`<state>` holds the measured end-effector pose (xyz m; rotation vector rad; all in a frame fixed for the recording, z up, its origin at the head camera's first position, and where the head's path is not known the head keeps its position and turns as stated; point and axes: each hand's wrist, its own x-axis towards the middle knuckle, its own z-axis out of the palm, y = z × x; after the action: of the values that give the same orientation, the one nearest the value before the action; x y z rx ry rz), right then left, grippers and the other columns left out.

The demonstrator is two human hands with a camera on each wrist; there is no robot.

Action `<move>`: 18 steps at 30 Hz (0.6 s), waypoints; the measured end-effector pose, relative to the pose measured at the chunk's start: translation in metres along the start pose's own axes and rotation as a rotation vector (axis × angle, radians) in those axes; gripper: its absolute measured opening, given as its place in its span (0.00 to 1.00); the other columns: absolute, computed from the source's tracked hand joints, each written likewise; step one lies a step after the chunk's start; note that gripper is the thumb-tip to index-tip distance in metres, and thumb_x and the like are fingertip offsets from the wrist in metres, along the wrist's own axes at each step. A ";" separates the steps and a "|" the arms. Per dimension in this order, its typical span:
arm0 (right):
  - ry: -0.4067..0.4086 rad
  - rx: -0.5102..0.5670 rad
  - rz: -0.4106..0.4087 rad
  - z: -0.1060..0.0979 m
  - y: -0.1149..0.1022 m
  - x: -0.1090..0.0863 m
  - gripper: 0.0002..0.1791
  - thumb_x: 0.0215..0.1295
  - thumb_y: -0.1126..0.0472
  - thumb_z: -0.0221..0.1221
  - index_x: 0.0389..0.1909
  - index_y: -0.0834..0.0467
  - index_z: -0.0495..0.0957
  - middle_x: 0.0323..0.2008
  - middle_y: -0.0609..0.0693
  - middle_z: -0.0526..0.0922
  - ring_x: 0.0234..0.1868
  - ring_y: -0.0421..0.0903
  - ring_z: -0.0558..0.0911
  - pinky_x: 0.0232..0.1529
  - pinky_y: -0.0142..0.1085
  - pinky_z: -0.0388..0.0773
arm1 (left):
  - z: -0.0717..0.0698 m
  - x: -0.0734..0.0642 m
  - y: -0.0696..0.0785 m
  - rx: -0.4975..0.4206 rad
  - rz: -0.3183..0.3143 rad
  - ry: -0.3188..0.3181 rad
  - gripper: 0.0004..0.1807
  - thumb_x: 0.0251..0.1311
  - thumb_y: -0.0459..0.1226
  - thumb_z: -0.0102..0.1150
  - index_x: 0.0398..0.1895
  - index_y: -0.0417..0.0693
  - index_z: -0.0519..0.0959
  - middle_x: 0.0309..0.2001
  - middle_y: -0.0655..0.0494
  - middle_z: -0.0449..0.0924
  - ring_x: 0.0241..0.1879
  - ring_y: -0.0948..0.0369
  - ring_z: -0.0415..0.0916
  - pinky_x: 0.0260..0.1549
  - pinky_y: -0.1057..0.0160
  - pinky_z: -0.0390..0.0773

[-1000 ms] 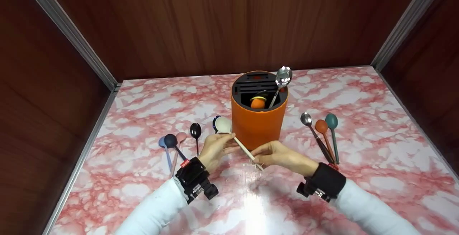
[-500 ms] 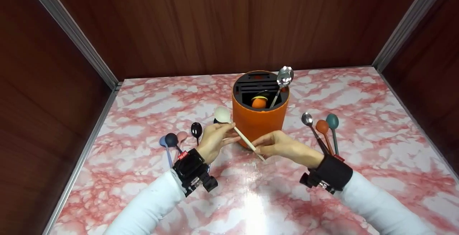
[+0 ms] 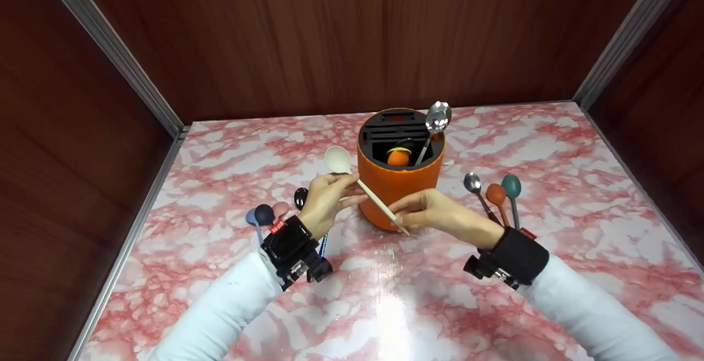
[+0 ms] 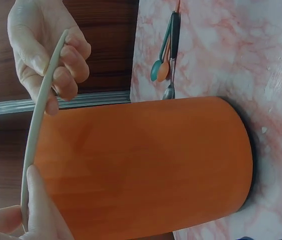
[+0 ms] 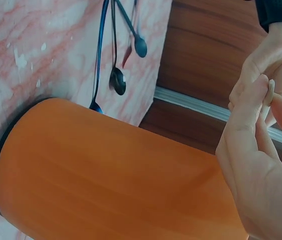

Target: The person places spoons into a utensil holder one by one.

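Note:
Between both hands a cream-coloured spoon (image 3: 337, 159) is held aslant in front of the orange utensil holder (image 3: 379, 190), its bowl at the upper left. My left hand (image 3: 325, 198) pinches the handle just below the bowl. Lower down, my right hand (image 3: 434, 213) pinches the handle near its end, whose tip pokes out past the fingers. In the left wrist view the spoon handle (image 4: 36, 120) runs from one hand to the other, off the table. A shiny metal spoon (image 3: 438, 118) stands in the holder beside an orange rounded piece (image 3: 398, 157).
To the right lie a metal spoon with a dark handle (image 3: 473, 183), an orange spoon (image 3: 496, 193) and a teal spoon (image 3: 511, 186). On the left are a blue spoon (image 3: 252, 217), a navy spoon (image 3: 264, 214), a pink spoon (image 3: 280, 209) and a black spoon (image 3: 301, 198).
Both hands have lifted the cream spoon upward in the head view, its bowl rising and shifting slightly left. The same pinches stay on the handle.

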<state>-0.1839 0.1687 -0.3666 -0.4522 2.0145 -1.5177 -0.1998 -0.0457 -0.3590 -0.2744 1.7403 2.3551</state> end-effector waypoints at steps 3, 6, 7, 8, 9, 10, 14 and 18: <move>0.008 -0.013 -0.002 -0.001 0.000 -0.001 0.20 0.67 0.63 0.59 0.55 0.72 0.76 0.33 0.41 0.85 0.35 0.38 0.80 0.41 0.29 0.80 | 0.001 0.000 0.004 -0.003 0.009 0.003 0.11 0.67 0.26 0.51 0.46 0.22 0.73 0.24 0.51 0.78 0.24 0.64 0.80 0.33 0.66 0.87; 0.019 -0.026 -0.012 -0.004 0.000 -0.003 0.20 0.67 0.63 0.58 0.55 0.72 0.76 0.33 0.40 0.84 0.36 0.37 0.81 0.44 0.30 0.80 | 0.002 0.001 0.009 -0.014 0.016 0.004 0.11 0.67 0.25 0.50 0.47 0.22 0.73 0.25 0.51 0.78 0.24 0.63 0.80 0.34 0.67 0.87; 0.022 -0.031 -0.018 -0.005 0.000 -0.003 0.20 0.67 0.63 0.59 0.55 0.72 0.76 0.33 0.40 0.84 0.37 0.36 0.81 0.44 0.30 0.80 | 0.002 0.001 0.011 -0.018 0.021 0.008 0.11 0.68 0.25 0.50 0.47 0.22 0.73 0.25 0.50 0.78 0.25 0.63 0.80 0.34 0.67 0.87; 0.024 -0.033 -0.022 -0.005 0.000 -0.004 0.20 0.67 0.64 0.59 0.55 0.72 0.76 0.34 0.40 0.84 0.37 0.36 0.82 0.45 0.30 0.80 | 0.002 0.002 0.013 -0.022 0.026 0.013 0.11 0.68 0.25 0.50 0.47 0.21 0.73 0.25 0.50 0.78 0.25 0.63 0.80 0.33 0.67 0.87; 0.027 -0.034 -0.026 -0.006 0.000 -0.004 0.20 0.67 0.64 0.59 0.54 0.72 0.76 0.34 0.40 0.85 0.38 0.36 0.82 0.46 0.30 0.80 | 0.003 0.002 0.015 -0.025 0.033 0.022 0.10 0.68 0.25 0.50 0.45 0.23 0.73 0.25 0.50 0.78 0.25 0.63 0.80 0.33 0.67 0.87; 0.030 -0.033 -0.029 -0.007 0.001 -0.005 0.19 0.67 0.64 0.59 0.54 0.72 0.76 0.34 0.40 0.85 0.38 0.36 0.82 0.47 0.30 0.81 | 0.003 0.003 0.017 -0.027 0.040 0.030 0.08 0.68 0.25 0.50 0.44 0.24 0.74 0.26 0.50 0.77 0.25 0.63 0.80 0.33 0.67 0.87; 0.031 -0.016 -0.026 -0.009 0.006 -0.007 0.19 0.67 0.62 0.60 0.53 0.70 0.77 0.36 0.41 0.85 0.40 0.38 0.83 0.49 0.33 0.82 | 0.004 0.005 0.024 -0.027 0.065 0.059 0.04 0.67 0.24 0.49 0.39 0.28 0.73 0.26 0.50 0.76 0.25 0.63 0.79 0.32 0.68 0.87; 0.023 0.009 -0.019 -0.009 0.013 -0.010 0.21 0.68 0.61 0.60 0.56 0.70 0.76 0.38 0.42 0.86 0.40 0.39 0.84 0.49 0.35 0.82 | 0.006 0.006 0.031 -0.016 0.071 0.065 0.04 0.67 0.25 0.50 0.40 0.29 0.73 0.28 0.50 0.75 0.25 0.63 0.79 0.32 0.68 0.87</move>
<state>-0.1811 0.1847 -0.3748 -0.4529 2.0252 -1.5496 -0.2138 -0.0487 -0.3307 -0.3003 1.7892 2.4370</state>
